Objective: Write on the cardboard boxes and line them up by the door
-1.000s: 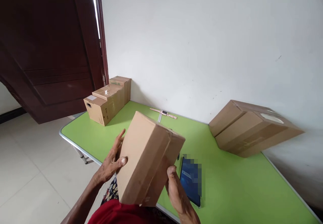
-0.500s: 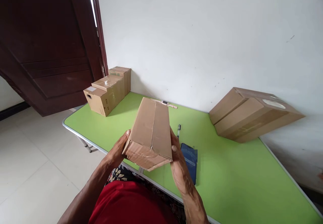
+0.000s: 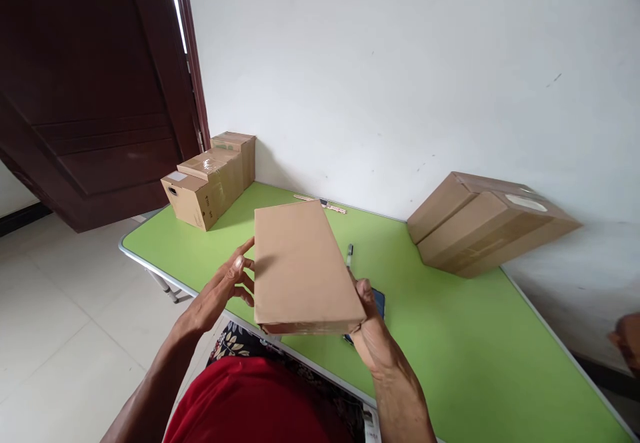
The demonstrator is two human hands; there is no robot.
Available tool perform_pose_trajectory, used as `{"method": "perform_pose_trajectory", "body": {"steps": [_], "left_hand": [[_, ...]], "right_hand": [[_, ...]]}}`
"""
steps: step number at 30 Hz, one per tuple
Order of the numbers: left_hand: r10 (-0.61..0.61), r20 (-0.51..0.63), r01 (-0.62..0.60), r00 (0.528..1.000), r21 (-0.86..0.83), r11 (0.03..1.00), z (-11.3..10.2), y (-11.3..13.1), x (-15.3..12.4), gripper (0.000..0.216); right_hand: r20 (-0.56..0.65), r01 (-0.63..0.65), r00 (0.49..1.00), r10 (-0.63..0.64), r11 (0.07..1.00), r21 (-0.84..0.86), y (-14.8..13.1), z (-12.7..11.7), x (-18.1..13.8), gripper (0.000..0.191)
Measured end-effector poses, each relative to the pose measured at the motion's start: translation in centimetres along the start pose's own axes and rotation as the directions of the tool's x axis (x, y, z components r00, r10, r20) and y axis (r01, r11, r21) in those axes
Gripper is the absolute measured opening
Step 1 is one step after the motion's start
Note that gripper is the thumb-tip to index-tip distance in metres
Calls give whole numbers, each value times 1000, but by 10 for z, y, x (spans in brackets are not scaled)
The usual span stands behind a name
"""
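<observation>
Raised above the green table is a cardboard box (image 3: 303,266), tilted so that a broad plain face shows. My right hand (image 3: 371,326) grips its right side near the lower corner, thumb on the edge and the other fingers hidden behind. My left hand (image 3: 225,290) is at the box's left edge with its fingers spread. Whether those fingertips touch the cardboard I cannot tell. Partly covered by the box and my right hand, a dark blue flat object like a phone (image 3: 381,302) lies on the table. Just beyond it is a slim grey tool (image 3: 349,254).
Several cardboard boxes (image 3: 205,196) stand in a row at the back left of the green table (image 3: 450,356). Larger cardboard boxes (image 3: 480,230) sit at the right by the wall. A ruler-like strip (image 3: 336,208) lies along the back edge. A dark door (image 3: 90,96) is at left.
The box has turned, showing a broad face in place of the seamed side. My left hand's grip has loosened and its fingers have spread. My right hand has kept hold and shifted slightly right.
</observation>
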State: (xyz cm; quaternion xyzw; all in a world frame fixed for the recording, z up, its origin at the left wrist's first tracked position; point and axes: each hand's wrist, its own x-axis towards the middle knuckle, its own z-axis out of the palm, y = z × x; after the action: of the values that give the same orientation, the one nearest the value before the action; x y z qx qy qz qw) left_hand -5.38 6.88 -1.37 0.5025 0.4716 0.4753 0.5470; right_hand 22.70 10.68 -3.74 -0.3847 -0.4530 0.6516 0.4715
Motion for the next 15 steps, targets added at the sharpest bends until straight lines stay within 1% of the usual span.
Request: {"method": "perform_pose_trajectory", "body": {"steps": [3,5,9,10,12,14,15], "left_hand": [[60,-8,-58,998,111,992,8,18,-5,78],[104,-22,-99,994,163,982,11,24,-4,76],[204,-43,-197,978,122,973,12,25,1,65],[241,-63,-233,969,114,966,12,25,1,63],[342,-123,-325,931,140,935,12,24,0,62],[442,-148,-412,885,196,890,16,22,-3,70],[473,-137,-440,870,217,871,19,20,-5,78]], "right_hand": [[-47,-126,990,131,987,101,-2,3,-4,81],[-83,-179,977,196,969,172,-3,6,-9,74],[-81,-193,970,229,930,314,1,12,-17,58],[-69,-194,970,232,916,351,4,14,-18,57],[-45,-192,972,231,889,416,9,19,-20,61],[-36,-178,975,220,867,466,12,27,-21,68],[-34,-165,978,207,859,485,14,33,-22,69]]}}
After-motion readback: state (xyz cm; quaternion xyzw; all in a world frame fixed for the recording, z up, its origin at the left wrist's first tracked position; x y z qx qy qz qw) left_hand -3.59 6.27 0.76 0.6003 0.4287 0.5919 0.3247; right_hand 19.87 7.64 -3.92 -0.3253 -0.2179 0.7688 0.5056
